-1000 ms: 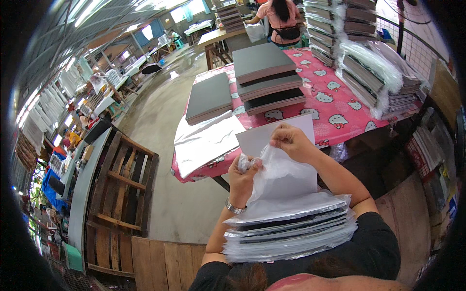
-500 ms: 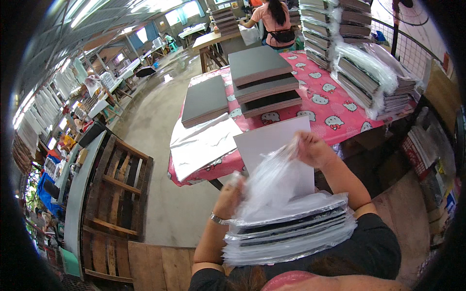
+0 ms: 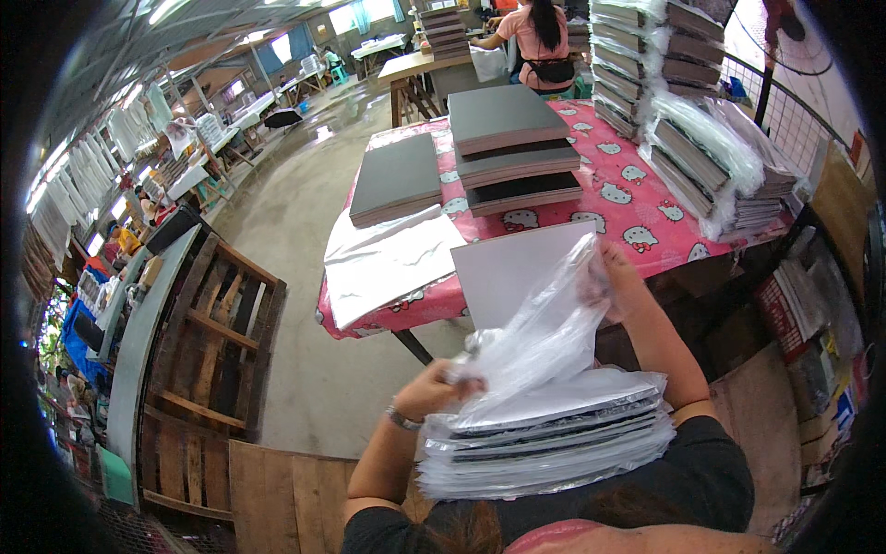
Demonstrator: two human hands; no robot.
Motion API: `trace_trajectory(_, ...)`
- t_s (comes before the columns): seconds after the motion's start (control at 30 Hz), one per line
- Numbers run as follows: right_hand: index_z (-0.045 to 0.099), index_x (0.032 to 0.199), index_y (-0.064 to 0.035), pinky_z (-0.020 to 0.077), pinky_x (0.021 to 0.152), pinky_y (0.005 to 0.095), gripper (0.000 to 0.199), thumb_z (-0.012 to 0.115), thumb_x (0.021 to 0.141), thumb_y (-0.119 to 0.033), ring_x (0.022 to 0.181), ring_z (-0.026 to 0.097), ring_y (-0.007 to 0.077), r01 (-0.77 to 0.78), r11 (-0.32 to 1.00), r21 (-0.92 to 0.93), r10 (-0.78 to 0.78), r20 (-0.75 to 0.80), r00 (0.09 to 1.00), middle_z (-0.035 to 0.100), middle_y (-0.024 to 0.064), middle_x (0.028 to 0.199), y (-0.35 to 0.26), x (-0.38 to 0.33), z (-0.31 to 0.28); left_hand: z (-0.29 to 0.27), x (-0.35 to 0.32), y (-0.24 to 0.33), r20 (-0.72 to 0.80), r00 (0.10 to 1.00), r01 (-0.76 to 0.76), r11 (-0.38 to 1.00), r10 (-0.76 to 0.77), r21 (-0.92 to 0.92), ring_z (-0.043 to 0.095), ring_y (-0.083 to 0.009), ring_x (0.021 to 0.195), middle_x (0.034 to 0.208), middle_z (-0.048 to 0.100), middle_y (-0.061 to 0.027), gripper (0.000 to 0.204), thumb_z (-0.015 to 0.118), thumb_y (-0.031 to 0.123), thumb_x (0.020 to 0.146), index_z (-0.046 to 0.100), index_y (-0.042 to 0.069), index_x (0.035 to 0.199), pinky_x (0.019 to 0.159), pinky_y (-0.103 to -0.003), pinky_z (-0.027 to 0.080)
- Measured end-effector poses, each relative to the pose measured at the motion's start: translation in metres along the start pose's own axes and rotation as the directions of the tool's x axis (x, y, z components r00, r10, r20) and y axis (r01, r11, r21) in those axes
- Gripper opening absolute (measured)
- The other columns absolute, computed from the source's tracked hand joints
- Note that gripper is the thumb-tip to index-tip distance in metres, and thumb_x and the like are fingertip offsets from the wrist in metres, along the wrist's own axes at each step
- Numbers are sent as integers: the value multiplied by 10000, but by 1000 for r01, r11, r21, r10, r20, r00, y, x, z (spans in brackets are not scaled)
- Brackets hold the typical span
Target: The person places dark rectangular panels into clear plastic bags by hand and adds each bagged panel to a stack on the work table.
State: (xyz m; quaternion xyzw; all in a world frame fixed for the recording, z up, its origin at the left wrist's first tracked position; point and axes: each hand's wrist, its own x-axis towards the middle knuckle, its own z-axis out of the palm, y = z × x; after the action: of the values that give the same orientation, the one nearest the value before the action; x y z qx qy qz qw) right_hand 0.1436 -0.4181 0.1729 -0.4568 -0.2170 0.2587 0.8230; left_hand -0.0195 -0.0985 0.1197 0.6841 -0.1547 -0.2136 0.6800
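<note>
A clear plastic bag [image 3: 544,342] is stretched between my two hands. My left hand [image 3: 436,388] is closed on its lower left side, while my right hand [image 3: 604,284] grips the upper right edge, slightly smeared by motion. Below the bag, close to my body, lies a stack of flat panels in clear plastic [image 3: 554,452]. Behind the bag a white panel [image 3: 498,263] leans against the near edge of the pink table [image 3: 646,208]; its lower part is hidden by the plastic.
On the table are a pile of grey panels [image 3: 508,115], another grey stack [image 3: 397,180] and crumpled white sheets [image 3: 388,263]. Plastic-wrapped stacks [image 3: 688,152] stand at the right. A wooden pallet [image 3: 217,342] lies left. A person in a pink shirt [image 3: 540,42] works behind.
My left hand has moved slightly down and the right hand has shifted right, spreading the plastic bag wider between them. The whole view has shifted a little.
</note>
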Motion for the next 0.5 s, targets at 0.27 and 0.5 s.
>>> trace_trajectory(0.27,607,901,-59,484,584,317,158,669,813,-175,726,601,170,145,957,-252,-104,169,980,606,42,717,15,-9,-13,0,-2,11,-159,972,-211,943,174,-258,512,-107,579,705,571,-33,225,629,243,854,605,19,857,517,-280,433)
trace_trajectory(0.5,617,910,-46,498,660,312,174,692,758,-84,752,620,192,-161,932,-324,283,377,882,637,55,838,-1,-7,-25,0,-5,26,-391,878,-426,820,275,-382,633,-183,860,983,654,-163,316,540,319,902,638,24,962,533,-241,454)
